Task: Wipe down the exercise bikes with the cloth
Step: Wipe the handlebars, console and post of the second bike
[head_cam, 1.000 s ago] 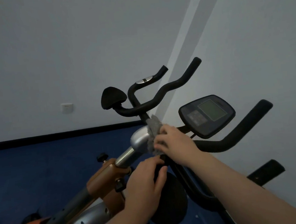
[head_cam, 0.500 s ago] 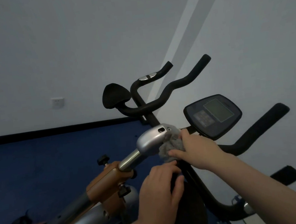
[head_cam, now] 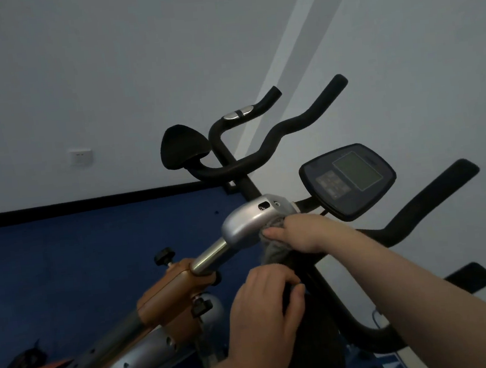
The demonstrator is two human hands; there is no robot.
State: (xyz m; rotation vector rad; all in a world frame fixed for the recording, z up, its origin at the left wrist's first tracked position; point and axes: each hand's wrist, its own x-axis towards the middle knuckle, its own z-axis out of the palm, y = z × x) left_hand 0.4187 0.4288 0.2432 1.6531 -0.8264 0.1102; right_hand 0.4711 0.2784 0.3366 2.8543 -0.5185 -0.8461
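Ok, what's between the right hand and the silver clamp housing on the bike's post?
The grey cloth: the head view shows the right hand gripping it against the underside of the silver housing.

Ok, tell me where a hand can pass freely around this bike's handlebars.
Free: between the silver stem cap and the upper black handlebar, and left of the cap, above the chrome post. Crowded: below the cap, where the right hand presses the grey cloth and the left hand grips the black bar.
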